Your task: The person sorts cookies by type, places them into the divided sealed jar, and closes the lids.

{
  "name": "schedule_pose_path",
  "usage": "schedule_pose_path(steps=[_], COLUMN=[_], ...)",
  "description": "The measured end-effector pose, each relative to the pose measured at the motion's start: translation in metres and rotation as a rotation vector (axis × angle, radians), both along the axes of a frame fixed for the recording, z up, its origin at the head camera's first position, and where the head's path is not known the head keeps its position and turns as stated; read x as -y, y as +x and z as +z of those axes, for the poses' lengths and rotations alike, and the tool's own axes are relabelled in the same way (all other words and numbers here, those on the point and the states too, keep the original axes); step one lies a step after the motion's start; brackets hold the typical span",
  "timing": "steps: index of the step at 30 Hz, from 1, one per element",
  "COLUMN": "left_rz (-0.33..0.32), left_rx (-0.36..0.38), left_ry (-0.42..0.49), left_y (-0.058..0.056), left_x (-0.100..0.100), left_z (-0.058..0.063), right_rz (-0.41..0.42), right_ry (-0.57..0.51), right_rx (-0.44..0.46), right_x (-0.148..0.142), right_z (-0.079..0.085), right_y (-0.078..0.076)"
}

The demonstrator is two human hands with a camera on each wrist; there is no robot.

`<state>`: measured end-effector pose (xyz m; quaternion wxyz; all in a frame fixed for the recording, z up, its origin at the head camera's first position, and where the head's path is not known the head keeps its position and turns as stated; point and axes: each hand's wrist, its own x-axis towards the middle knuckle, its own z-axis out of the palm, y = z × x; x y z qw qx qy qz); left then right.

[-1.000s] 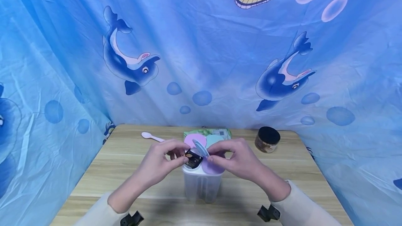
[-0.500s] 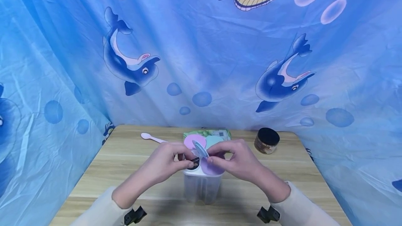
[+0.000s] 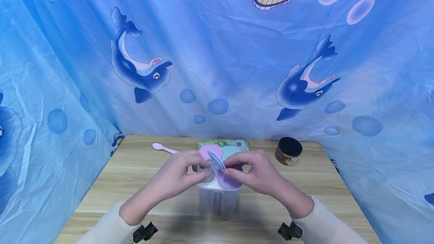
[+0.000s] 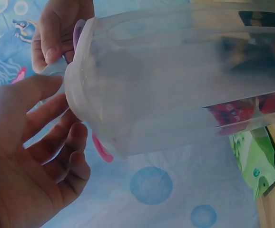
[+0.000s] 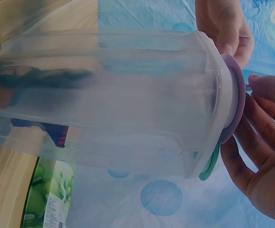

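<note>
A clear storage box [image 3: 218, 203] stands upright on the table, its white top fitted with round lids. The pink lid [image 3: 209, 152], mint lid [image 3: 231, 152] and purple lid [image 3: 227, 181] lie flat. My right hand [image 3: 255, 170] pinches the light blue lid [image 3: 216, 160], tilted up above the front-left opening. Over that opening is my left hand [image 3: 178, 172], fingers loosely bent and holding nothing. In the left wrist view, a dark packet [image 4: 251, 59] and red packets [image 4: 232, 113] show blurred through the lower box wall.
Behind the box lies a green printed bag [image 3: 242, 144]. A white spoon [image 3: 164, 148] rests at the back left of the wooden table [image 3: 135, 183]. At the back right stands a black-lidded jar [image 3: 288, 151]. A blue patterned curtain [image 3: 217, 67] hangs behind.
The black packet that my left hand pinched has gone down through the front-left opening and left the fingers. My right hand has kept the blue lid raised in the same place.
</note>
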<state>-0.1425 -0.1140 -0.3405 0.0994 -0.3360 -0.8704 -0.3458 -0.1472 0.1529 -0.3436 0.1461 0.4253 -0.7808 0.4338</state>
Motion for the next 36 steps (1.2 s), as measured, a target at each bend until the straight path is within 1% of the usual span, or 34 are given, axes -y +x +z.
schedule_pose_path(steps=[5, 8, 12, 15, 19, 22, 25, 28, 33, 36], left_rz=[0.111, 0.154, 0.167, 0.160, 0.167, 0.167, 0.145, 0.105, 0.032, 0.001], left_rx=[0.018, 0.066, 0.162, 0.211, 0.216, 0.210, 0.197, 0.175, 0.138, 0.105], left_ry=[0.096, 0.104, 0.072, 0.048, 0.018, 0.016, 0.029, 0.047, 0.110, 0.145], left_y=[-0.005, -0.009, -0.013, -0.016, -0.016, -0.015, -0.013, -0.010, -0.006, -0.005], left_x=[-0.002, -0.006, -0.012, -0.017, -0.022, -0.022, -0.019, -0.013, 0.000, 0.007], left_z=[0.011, 0.018, 0.026, 0.029, 0.032, 0.033, 0.031, 0.026, 0.009, -0.002], right_rz=[-0.010, -0.013, -0.005, 0.001, 0.007, 0.010, 0.001, -0.022, -0.066, -0.088], right_ry=[-0.003, -0.003, 0.002, 0.004, 0.004, 0.011, 0.027, 0.053, 0.104, 0.115], right_rx=[0.016, 0.027, 0.014, 0.004, -0.004, -0.007, -0.001, 0.007, 0.031, 0.035], right_x=[-0.001, -0.001, -0.002, -0.002, -0.002, -0.003, -0.007, -0.013, -0.025, -0.030], right_z=[0.000, -0.001, -0.002, -0.002, -0.002, -0.002, -0.004, -0.007, -0.014, -0.019], right_y=[0.001, 0.001, 0.000, 0.000, 0.000, -0.001, -0.001, -0.001, -0.001, -0.001])
